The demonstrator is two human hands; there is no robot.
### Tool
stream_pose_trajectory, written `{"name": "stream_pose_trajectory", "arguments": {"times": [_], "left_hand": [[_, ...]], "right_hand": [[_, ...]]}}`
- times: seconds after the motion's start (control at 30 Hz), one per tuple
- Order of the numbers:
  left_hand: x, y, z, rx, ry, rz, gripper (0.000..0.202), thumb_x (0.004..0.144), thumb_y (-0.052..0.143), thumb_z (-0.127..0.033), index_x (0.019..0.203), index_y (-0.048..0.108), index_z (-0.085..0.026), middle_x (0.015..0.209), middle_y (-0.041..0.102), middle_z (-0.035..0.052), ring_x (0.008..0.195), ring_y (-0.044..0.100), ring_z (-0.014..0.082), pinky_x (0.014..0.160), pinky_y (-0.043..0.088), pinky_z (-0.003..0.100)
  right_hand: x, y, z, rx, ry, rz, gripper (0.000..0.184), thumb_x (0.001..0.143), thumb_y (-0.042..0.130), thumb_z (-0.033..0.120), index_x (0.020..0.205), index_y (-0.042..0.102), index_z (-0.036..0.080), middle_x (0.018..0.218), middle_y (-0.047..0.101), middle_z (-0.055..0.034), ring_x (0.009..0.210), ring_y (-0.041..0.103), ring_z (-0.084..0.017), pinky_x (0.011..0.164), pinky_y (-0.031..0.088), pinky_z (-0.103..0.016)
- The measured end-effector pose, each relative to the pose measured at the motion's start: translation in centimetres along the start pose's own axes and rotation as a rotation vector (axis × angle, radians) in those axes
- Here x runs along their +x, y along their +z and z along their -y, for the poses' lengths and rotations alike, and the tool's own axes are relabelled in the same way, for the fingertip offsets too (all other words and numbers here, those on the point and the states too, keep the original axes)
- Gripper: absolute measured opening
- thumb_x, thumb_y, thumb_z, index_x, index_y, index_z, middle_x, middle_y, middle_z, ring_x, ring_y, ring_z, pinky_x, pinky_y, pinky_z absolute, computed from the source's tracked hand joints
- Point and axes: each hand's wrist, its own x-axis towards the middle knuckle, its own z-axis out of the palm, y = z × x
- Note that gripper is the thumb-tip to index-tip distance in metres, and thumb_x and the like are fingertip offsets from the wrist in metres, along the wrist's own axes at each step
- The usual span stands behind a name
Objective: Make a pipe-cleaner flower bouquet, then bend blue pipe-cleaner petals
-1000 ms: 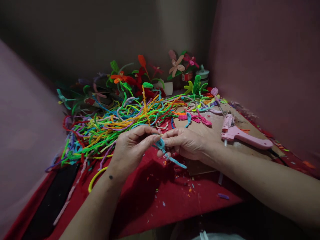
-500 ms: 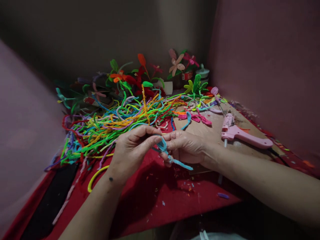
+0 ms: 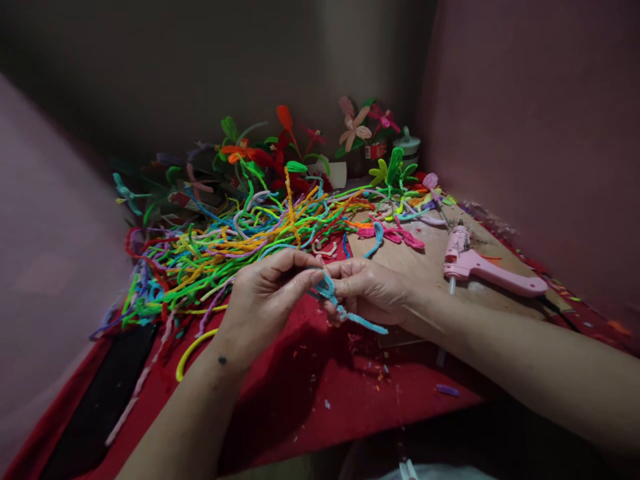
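Note:
Between my two hands is a light-blue pipe cleaner (image 3: 367,324), bent into a loop with a twisted part below it and a straight tail pointing to the lower right. My left hand (image 3: 273,287) pinches the loop's upper left side between thumb and fingers. From the other side, the fingers of my right hand (image 3: 367,290) are closed on the loop's right edge, close to the left fingertips. Part of the loop is hidden behind the fingers. Another blue pipe-cleaner loop (image 3: 377,237) lies on the board beyond, beside a pink pipe-cleaner flower (image 3: 407,239).
A tangled heap of coloured pipe cleaners (image 3: 225,247) covers the table's left and middle. At right, a pink glue gun (image 3: 490,270) rests on a brown board (image 3: 425,267). Pipe-cleaner flowers (image 3: 355,130) stand at the back. A black flat object (image 3: 107,393) lies on the red cloth (image 3: 280,413).
The pipe cleaner's tail has tilted up slightly, and the loop has turned a little between my fingers. Both hands keep their grip in nearly the same place.

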Motion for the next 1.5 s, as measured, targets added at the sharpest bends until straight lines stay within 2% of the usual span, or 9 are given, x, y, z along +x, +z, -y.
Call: {"name": "stream_pose_trajectory", "arguments": {"times": [0.2, 0.37, 0.5, 0.73, 1.0, 1.17, 1.27, 1.4, 1.5], "left_hand": [[0.3, -0.2, 0.2, -0.019, -0.007, 0.048, 0.006, 0.076, 0.064, -0.024, 0.075, 0.067, -0.019, 0.070, 0.067, -0.0016, 0.064, 0.059, 0.0117, 0.063, 0.045, 0.021], [0.4, -0.4, 0.1, -0.036, -0.039, 0.075, 0.007, 0.076, 0.064, -0.025, 0.074, 0.067, -0.018, 0.069, 0.066, -0.0010, 0.065, 0.059, 0.0130, 0.062, 0.045, 0.021], [0.5, -0.3, 0.2, -0.036, -0.055, 0.088, 0.008, 0.073, 0.066, -0.026, 0.071, 0.067, -0.018, 0.067, 0.065, -0.0008, 0.063, 0.057, 0.0129, 0.059, 0.044, 0.021], [0.9, 0.0, 0.5, -0.185, -0.219, 0.136, 0.012, 0.072, 0.067, -0.027, 0.067, 0.066, -0.016, 0.058, 0.059, -0.0029, 0.052, 0.048, 0.0080, 0.050, 0.039, 0.019], [0.8, 0.3, 0.7, -0.174, -0.273, 0.078, 0.019, 0.070, 0.067, -0.029, 0.058, 0.061, -0.016, 0.052, 0.056, -0.0032, 0.047, 0.045, 0.0076, 0.046, 0.034, 0.020], [0.8, 1.0, 0.9, -0.020, -0.162, -0.017, 0.016, 0.070, 0.065, -0.027, 0.060, 0.061, -0.016, 0.054, 0.055, -0.0037, 0.051, 0.044, 0.0080, 0.048, 0.035, 0.020], [1.1, 1.0, 1.2, 0.005, -0.152, -0.024, 0.019, 0.076, 0.059, -0.029, 0.063, 0.061, -0.016, 0.057, 0.055, -0.0026, 0.053, 0.045, 0.0086, 0.050, 0.036, 0.020], [1.6, 0.4, 1.5, -0.048, -0.206, 0.109, 0.023, 0.079, 0.056, -0.037, 0.072, 0.064, -0.016, 0.061, 0.057, -0.0021, 0.053, 0.046, 0.0085, 0.050, 0.036, 0.020], [1.6, 0.2, 1.6, -0.054, -0.249, 0.257, 0.023, 0.074, 0.063, -0.037, 0.068, 0.064, -0.015, 0.052, 0.045, -0.0053, 0.046, 0.036, 0.0065, 0.045, 0.029, 0.019]], "right_hand": [[-0.1, -0.3, 0.5, -0.012, 0.021, 0.005, 0.014, 0.068, 0.066, 0.018, 0.073, 0.055, 0.013, 0.056, 0.059, 0.0013, 0.048, 0.055, -0.010, 0.051, 0.044, -0.023], [-0.1, -0.1, 0.9, -0.049, -0.016, -0.020, 0.023, 0.072, 0.066, 0.034, 0.070, 0.056, 0.013, 0.056, 0.057, 0.0010, 0.048, 0.052, -0.010, 0.051, 0.042, -0.023], [-0.1, 0.2, 0.8, -0.216, -0.016, -0.136, 0.024, 0.060, 0.075, 0.023, 0.064, 0.053, 0.014, 0.050, 0.049, 0.0061, 0.043, 0.042, -0.005, 0.045, 0.031, -0.020], [-0.3, 0.9, 1.1, -0.423, -0.080, -0.303, 0.022, 0.061, 0.073, 0.024, 0.061, 0.052, 0.015, 0.048, 0.046, 0.0072, 0.041, 0.037, -0.004, 0.044, 0.027, -0.021], [-0.6, 1.3, 1.0, -0.586, -0.056, -0.291, 0.021, 0.070, 0.065, 0.026, 0.058, 0.052, 0.015, 0.047, 0.044, 0.0068, 0.041, 0.034, -0.004, 0.044, 0.022, -0.022], [-0.6, 1.2, 1.0, -0.578, -0.096, -0.309, 0.026, 0.066, 0.066, 0.024, 0.051, 0.047, 0.015, 0.043, 0.038, 0.0084, 0.041, 0.028, -0.004, 0.045, 0.019, -0.023], [-0.4, 1.1, 1.1, -0.515, -0.116, -0.321, 0.026, 0.063, 0.068, 0.027, 0.050, 0.049, 0.015, 0.044, 0.042, 0.0072, 0.042, 0.031, -0.004, 0.045, 0.022, -0.023], [-0.1, 0.8, 1.4, -0.444, -0.206, -0.387, 0.026, 0.061, 0.070, 0.029, 0.050, 0.052, 0.015, 0.046, 0.046, 0.0054, 0.043, 0.037, -0.005, 0.047, 0.026, -0.023], [0.0, 0.5, 1.4, -0.424, -0.232, -0.450, 0.025, 0.063, 0.069, 0.028, 0.050, 0.052, 0.015, 0.045, 0.045, 0.0057, 0.042, 0.036, -0.005, 0.045, 0.025, -0.023]]}}
